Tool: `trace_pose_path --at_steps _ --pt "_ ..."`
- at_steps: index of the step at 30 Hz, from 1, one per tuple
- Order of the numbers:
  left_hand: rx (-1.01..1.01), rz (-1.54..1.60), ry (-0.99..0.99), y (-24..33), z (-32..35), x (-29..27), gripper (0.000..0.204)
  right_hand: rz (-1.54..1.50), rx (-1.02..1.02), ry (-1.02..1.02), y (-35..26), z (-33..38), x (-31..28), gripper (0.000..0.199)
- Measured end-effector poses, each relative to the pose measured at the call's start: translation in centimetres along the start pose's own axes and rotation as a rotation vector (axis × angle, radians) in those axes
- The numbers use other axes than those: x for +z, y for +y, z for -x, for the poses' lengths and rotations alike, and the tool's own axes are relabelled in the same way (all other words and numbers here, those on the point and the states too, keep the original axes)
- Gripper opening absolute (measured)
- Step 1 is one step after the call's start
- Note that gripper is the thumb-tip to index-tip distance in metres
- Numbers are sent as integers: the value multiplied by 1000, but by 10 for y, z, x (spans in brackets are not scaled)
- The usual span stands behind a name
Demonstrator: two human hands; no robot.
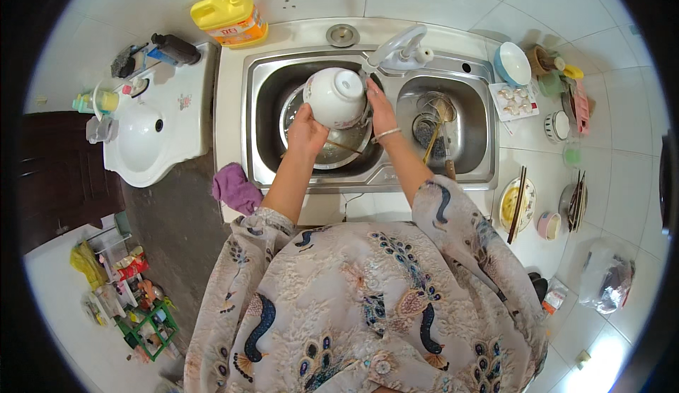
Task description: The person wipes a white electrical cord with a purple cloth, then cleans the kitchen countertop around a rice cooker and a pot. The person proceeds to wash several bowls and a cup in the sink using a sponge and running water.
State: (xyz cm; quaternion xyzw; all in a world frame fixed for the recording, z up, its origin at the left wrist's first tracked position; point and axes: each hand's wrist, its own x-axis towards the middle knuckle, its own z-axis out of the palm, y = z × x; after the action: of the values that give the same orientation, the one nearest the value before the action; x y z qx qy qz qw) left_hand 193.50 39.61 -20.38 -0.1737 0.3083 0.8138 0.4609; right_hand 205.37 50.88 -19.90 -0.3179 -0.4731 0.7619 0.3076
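Both my hands grip a white bowl, tipped so that its round foot ring faces up. My left hand has its fingers curled on the bowl's near left side. On the right side, my right hand presses against the wall, a bracelet at its wrist. Under the bowl a round metal basin stands in the left sink compartment, with water in it. A thin brown stick slants across the basin near my left hand. The bowl hides much of the basin.
A faucet rises behind the sinks. The right compartment contains a wire strainer and other utensils. Left lie a purple cloth and a yellow jug. A plate with chopsticks and a blue bowl stand right.
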Motion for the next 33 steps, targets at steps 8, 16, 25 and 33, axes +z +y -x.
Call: trace_pose_path --at_steps 8,16,25,33 --pt "264 -756 -167 5 -11 -7 22 998 -486 -361 -33 -23 31 33" --pt "-113 -97 -253 -1 -7 16 30 -276 550 53 -24 -4 -47 47" --pt "-207 -836 -353 -28 -29 56 50 27 206 20 -30 -3 -74 51" --pt "-294 -694 -347 0 -38 50 50 -39 257 74 -42 -22 -53 48"
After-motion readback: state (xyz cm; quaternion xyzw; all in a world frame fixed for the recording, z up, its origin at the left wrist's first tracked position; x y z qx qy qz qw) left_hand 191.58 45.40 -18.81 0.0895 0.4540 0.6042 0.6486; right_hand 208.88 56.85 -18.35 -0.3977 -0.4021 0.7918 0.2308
